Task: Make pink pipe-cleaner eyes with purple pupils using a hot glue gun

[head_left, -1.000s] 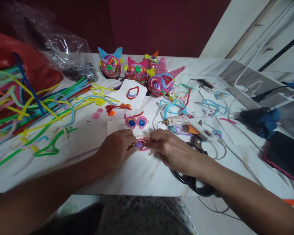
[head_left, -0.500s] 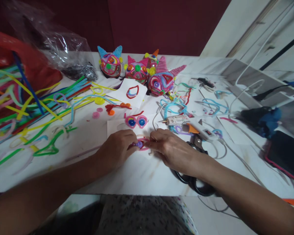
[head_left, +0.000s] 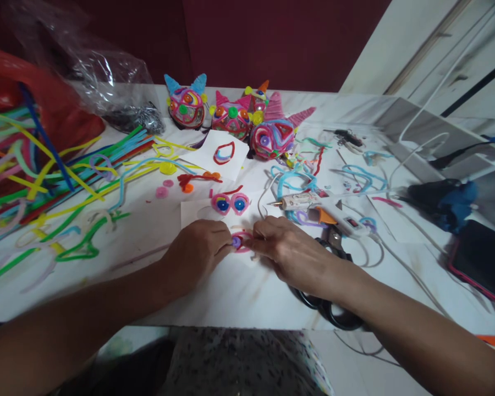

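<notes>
— Has anything been changed just now?

— Hardly anything that can be made out. The same pinch is kept up by both hands, and only the view has been shifted slightly. From this, a phase of steady holding or fine adjustment is judged, rather than a placement already finished.

— What is held?

— A small purple disc (head_left: 236, 241) is pinched between the thumb and fingers of the left hand (head_left: 200, 250). The right side of a pink fuzzy ring (head_left: 243, 251) is pinched by the right hand (head_left: 291, 250); the exact grip of its fingertips cannot be told. The disc is set at the ring's left side, against a red part inside.

— And where is that placed?

— Over white paper (head_left: 192, 212), midway between the table's (head_left: 157, 311) left and right edges, nearer its front edge than its back. Just beyond, a pink piece with two blue discs (head_left: 230, 204) is laid.

— What is found beside the right hand?

— Black-handled scissors (head_left: 341, 316) are left partly beneath the forearm, by the front edge. A glue gun (head_left: 346, 221) is laid farther back.
</notes>
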`<state>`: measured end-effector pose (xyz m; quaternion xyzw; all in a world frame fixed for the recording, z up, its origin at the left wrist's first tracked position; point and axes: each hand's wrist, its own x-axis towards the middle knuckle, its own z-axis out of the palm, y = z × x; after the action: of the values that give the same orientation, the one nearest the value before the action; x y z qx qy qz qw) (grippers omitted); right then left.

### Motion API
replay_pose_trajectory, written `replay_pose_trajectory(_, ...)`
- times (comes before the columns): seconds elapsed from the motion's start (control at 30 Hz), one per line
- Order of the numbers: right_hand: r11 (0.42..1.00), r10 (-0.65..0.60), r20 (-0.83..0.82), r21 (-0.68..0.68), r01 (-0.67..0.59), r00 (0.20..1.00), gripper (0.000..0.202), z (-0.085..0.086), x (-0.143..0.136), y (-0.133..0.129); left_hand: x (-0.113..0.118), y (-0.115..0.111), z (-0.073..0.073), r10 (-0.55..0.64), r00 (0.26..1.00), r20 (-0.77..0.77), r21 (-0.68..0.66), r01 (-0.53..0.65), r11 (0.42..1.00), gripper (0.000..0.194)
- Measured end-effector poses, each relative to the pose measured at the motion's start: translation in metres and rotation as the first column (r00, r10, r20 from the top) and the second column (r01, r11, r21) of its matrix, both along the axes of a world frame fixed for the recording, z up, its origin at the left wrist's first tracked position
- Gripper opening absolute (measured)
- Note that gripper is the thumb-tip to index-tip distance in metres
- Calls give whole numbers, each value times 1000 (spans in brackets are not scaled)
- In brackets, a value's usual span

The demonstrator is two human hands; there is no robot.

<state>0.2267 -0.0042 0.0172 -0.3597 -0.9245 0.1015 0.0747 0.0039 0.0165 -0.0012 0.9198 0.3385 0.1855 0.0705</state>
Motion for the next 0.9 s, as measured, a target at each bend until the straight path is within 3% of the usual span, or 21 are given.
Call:
replay_pose_trajectory(0.27,995,-8,64,102,1,998,21,1,-4,-4,1,-5,2,-7,986,-168,123,28,992,26)
replay_pose_trajectory(0.53,995,11,45,94,-15,999,25,-1,-2,-5,2,-10,0,17,989,-144,236,18,971,24)
replay_pose_trajectory(0.73,993,-2,49,117,-4,999,23,-2,-2,-5,3,-12,-14,19,992,-127,391,32,920,24)
replay_pose_trajectory(0.9,992,-4,65,127,-4,998,20,-2,-3,-6,5,-15,-8,-11,989,-150,492,85,866,28)
